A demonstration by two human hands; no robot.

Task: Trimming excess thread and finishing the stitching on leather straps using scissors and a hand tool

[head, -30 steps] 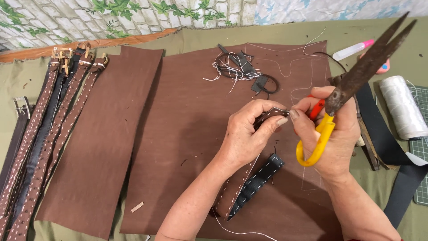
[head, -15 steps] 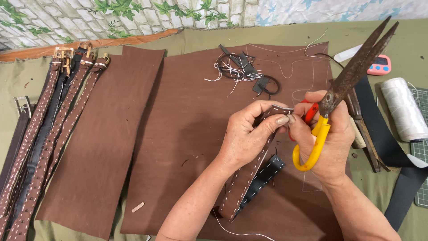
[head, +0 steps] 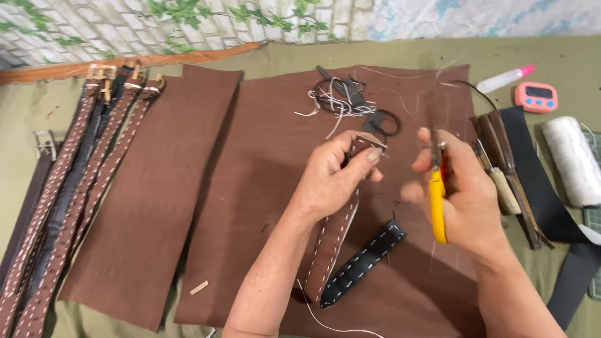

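Observation:
My left hand (head: 336, 181) grips the upper end of a brown leather strap (head: 335, 241) with white stitching; the strap hangs down to the brown leather sheet (head: 263, 163). My right hand (head: 460, 197) holds yellow-handled scissors (head: 437, 188), seen nearly edge-on, blades pointing away, a little to the right of the strap's tip. A black stitched strap (head: 363, 263) lies on the sheet below both hands. White thread (head: 325, 319) trails from the strap's lower end.
Several finished stitched belts with buckles (head: 69, 181) lie at the left beside a second brown sheet (head: 156, 194). Thread scraps and black offcuts (head: 350, 100) sit at the top. At the right: hand tools (head: 501, 163), black strips (head: 538, 181), a white thread spool (head: 573, 159), a pink timer (head: 536, 96), a white tube (head: 504, 79).
My right hand turned the scissors from lying flat with blades spread toward the upper right to nearly edge-on, and drew slightly away from the strap tip. The left hand kept its hold.

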